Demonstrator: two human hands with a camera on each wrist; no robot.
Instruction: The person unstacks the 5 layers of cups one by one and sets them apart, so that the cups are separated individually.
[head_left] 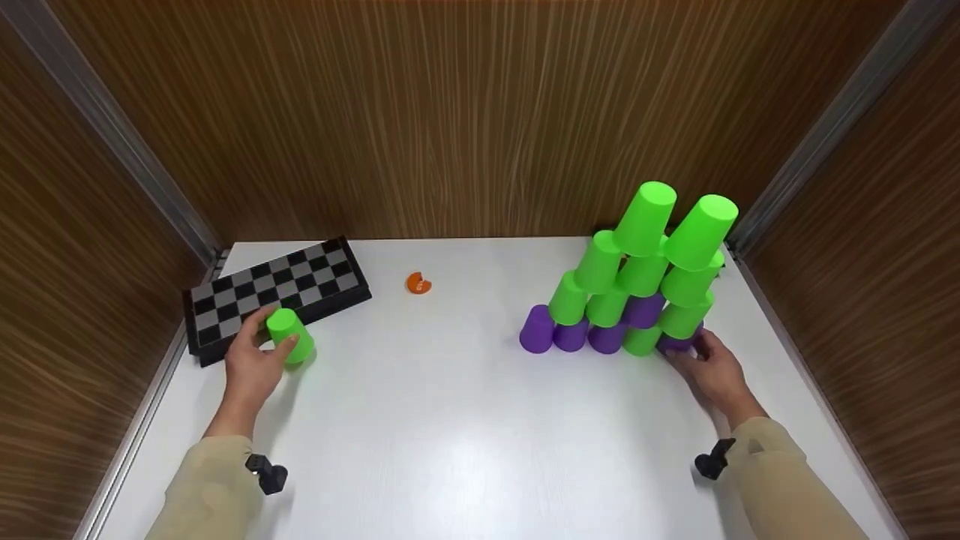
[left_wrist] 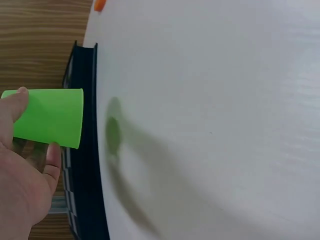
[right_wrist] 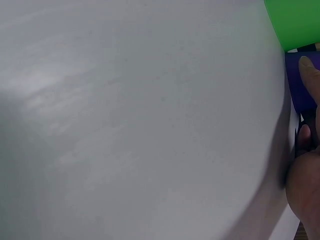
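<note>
My left hand [head_left: 251, 371] pinches an upside-down green cup [head_left: 291, 335] between thumb and fingers. In the left wrist view this green cup [left_wrist: 52, 116] hangs over the table, its shadow apart from its rim. On the right stands a pyramid of upturned green and purple cups, four rows high, with two green cups [head_left: 646, 217] at the top. My right hand [head_left: 721, 375] holds the purple cup [head_left: 677, 343] at the right end of the bottom row. The right wrist view shows the thumb against that purple cup [right_wrist: 296, 85], under a green cup [right_wrist: 295, 22].
A black-and-grey checkered board [head_left: 274, 292] lies at the back left, close behind my left hand. An orange notched disc [head_left: 418, 283] lies near the table's back edge. Wood-grain walls [head_left: 480, 120] enclose the white table [head_left: 435, 420] at the back and sides.
</note>
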